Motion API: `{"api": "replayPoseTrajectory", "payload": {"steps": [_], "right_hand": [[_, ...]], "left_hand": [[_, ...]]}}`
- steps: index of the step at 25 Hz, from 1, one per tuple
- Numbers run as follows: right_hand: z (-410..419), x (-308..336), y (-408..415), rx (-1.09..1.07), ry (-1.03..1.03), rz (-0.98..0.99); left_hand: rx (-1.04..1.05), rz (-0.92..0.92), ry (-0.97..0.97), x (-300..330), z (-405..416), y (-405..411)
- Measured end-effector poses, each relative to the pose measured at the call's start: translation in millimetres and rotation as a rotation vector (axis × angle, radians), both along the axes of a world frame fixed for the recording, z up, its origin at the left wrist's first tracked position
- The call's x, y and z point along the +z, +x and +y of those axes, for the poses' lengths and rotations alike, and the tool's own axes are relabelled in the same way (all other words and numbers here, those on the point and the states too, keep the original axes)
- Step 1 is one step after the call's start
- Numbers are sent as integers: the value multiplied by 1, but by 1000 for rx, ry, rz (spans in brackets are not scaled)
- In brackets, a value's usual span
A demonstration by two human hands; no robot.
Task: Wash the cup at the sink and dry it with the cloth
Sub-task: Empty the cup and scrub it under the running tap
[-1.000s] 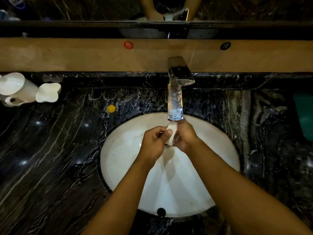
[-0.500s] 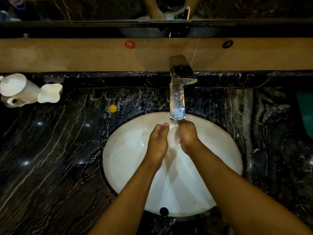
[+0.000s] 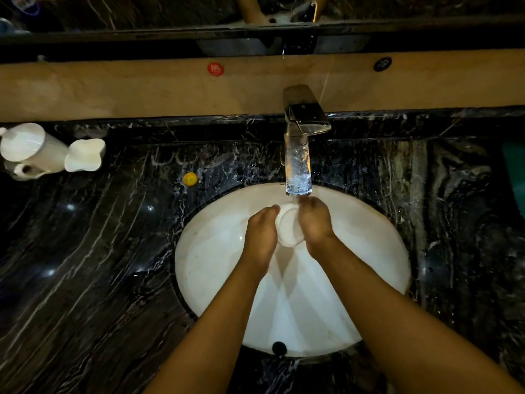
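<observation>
In the head view, the white cup [image 3: 289, 227] is between the two hands, low under the spout of the chrome faucet [image 3: 298, 155] and over the white oval sink [image 3: 216, 251]. The left hand [image 3: 260, 234] grasps the left side of the cup with curled fingers, and the right hand [image 3: 314, 220] holds its right side, its fingers near the spout. Half a second ago the hands covered the cup almost fully; now more of its round white body shows between them, so it seems the person has turned it in the hands. I judge this as rinsing or rubbing in progress, the washing step not finished. Whether water runs now I cannot tell for sure; the spout looks bright and wet.

On the black marble counter [image 3: 99, 265], a white pitcher [image 3: 28, 143] and a small white vessel [image 3: 85, 155] stay at the far left, well apart from the sink, and a yellow cap [image 3: 190, 178] lies near the rim. A green thing [image 3: 515, 177] at the right edge may be the cloth, but it is too cut off to say. The drying is still left
</observation>
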State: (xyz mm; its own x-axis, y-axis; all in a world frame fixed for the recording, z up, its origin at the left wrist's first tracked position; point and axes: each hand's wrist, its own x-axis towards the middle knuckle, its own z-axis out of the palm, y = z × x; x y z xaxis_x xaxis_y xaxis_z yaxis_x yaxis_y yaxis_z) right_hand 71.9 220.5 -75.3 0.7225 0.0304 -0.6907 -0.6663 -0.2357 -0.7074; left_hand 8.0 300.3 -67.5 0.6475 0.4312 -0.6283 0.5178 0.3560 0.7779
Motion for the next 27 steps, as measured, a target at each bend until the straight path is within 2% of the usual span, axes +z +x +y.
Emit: {"api": "replayPoseTrajectory", "payload": {"steps": [4, 7, 9, 11, 12, 13, 16, 18, 20, 22, 24, 27], "right_hand": [[6, 7, -6, 161, -26, -107], [4, 11, 1, 20, -72, -8], [-2, 10, 4, -95, 113, 85], [-7, 8, -1, -138, 305, 87], [-8, 5, -5, -118, 332, 61], [-9, 2, -9, -85, 306, 17], [-8, -5, -11, 9, 59, -156], [-8, -3, -10, 100, -36, -202], [-9, 6, -11, 170, 14, -184], [-10, 17, -15, 166, 190, -120], [-13, 23, -22, 172, 325, -109], [-22, 21, -28, 227, 289, -231]], "left_hand": [[107, 36, -38, 2, -1, 12], [194, 8, -153, 4, -7, 16], [266, -1, -270, 6, -9, 17], [331, -19, -400, 9, -7, 18], [341, -14, -429, 9, -7, 19], [322, 4, -426, 9, -7, 21], [245, 93, -350, 7, -11, 21], [196, 141, -246, 0, -13, 19], [165, 134, -86, -8, -10, 18], [158, 144, 19, -10, -4, 24], [166, 223, -7, -13, 2, 36], [117, 342, -270, -12, 9, 46]]}}
